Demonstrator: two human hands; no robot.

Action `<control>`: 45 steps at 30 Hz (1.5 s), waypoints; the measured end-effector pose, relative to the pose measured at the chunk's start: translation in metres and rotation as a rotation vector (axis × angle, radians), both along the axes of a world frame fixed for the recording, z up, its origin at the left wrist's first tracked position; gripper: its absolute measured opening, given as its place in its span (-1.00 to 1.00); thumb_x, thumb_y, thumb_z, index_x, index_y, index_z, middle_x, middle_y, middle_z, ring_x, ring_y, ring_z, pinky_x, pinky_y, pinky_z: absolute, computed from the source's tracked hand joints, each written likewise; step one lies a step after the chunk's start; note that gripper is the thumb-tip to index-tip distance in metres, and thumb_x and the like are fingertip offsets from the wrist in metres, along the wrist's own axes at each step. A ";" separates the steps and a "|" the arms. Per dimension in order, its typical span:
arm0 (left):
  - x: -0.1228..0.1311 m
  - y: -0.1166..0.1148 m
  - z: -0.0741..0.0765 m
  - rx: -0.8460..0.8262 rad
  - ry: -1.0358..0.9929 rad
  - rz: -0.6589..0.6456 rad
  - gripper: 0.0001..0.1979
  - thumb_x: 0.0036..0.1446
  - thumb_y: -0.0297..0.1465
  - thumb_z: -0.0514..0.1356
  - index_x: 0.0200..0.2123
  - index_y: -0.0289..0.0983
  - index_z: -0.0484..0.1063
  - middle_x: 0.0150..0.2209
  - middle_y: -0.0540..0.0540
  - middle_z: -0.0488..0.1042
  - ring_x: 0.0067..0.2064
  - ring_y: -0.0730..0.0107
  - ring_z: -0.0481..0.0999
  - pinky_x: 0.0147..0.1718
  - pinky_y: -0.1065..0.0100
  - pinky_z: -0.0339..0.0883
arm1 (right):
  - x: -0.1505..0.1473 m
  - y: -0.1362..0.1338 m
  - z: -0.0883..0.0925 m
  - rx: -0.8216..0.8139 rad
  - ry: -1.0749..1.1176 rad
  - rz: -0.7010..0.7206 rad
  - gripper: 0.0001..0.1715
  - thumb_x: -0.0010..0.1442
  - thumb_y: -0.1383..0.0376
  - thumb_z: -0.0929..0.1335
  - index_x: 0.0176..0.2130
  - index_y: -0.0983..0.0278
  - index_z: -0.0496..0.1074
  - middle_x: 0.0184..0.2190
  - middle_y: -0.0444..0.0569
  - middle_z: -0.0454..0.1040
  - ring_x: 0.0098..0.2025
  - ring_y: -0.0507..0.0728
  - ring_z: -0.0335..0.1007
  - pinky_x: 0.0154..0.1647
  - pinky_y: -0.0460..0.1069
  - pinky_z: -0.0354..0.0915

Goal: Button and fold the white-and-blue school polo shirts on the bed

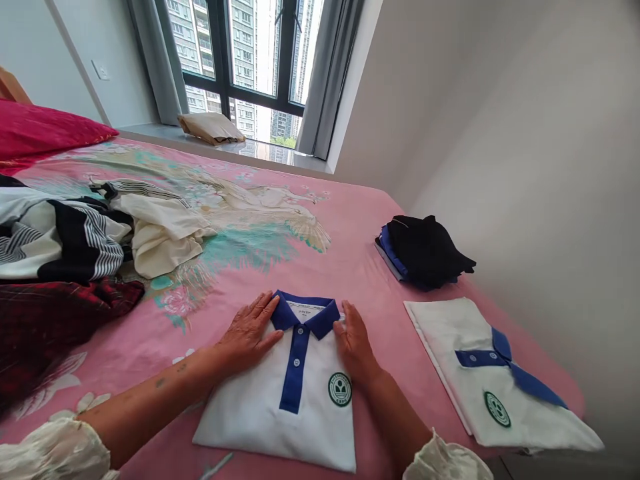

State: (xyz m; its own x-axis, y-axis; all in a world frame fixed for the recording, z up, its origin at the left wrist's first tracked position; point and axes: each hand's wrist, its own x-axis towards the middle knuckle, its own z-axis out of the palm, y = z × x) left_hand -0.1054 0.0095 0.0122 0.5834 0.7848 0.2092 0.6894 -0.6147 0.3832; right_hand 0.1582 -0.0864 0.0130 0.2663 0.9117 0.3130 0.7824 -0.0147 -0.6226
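A white polo shirt (250,417) with a blue collar, a blue button placket and a round green badge lies folded in front of me on the pink bedsheet (350,227). My left hand (254,331) rests flat on its left shoulder beside the collar, fingers stretched out. On the opposite shoulder lies my right hand (356,343), its fingers extended along the shirt's edge near the collar tip. Neither hand grips the cloth. A second folded white polo shirt (450,387), with the same collar and badge, lies turned sideways at the bed's right edge.
Behind the second shirt sits a stack of dark folded clothes (425,250). Loose black, white and striped garments (75,230) and a dark red plaid garment (60,333) lie at left. A red pillow (45,130) and a windowsill with a brown paper package (210,127) are farther back.
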 end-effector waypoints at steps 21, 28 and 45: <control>-0.012 0.047 0.038 -0.556 -0.503 0.024 -0.82 -0.08 -0.25 0.18 -0.48 -0.24 0.33 -0.57 0.11 0.29 -0.50 0.50 0.27 -0.49 0.45 0.12 | 0.032 0.005 0.030 -0.214 0.103 -0.083 -0.72 0.12 0.07 0.26 -0.43 0.20 0.34 -0.48 -0.12 0.45 -0.43 0.09 0.33 -0.40 -0.05 0.18; -0.002 0.047 0.035 -0.786 -0.601 0.104 -0.71 -0.17 -0.21 0.26 -0.42 -0.26 0.31 -0.55 0.09 0.37 -0.51 0.48 0.35 -0.52 0.46 0.13 | 0.025 0.005 0.031 -0.337 0.150 -0.096 -0.67 0.09 0.06 0.28 -0.52 0.24 0.33 -0.55 -0.14 0.40 -0.46 0.07 0.29 -0.45 -0.07 0.12; -0.040 -0.053 0.005 0.160 -0.013 -0.262 -0.58 0.24 -0.35 -0.01 0.16 -0.14 0.26 0.20 -0.12 0.29 0.22 0.25 0.24 0.20 0.17 0.03 | -0.049 -0.063 0.010 0.053 -0.365 0.248 -0.48 0.28 0.15 0.18 0.17 0.31 0.21 0.18 0.11 0.25 0.25 0.23 0.05 0.24 0.25 -0.01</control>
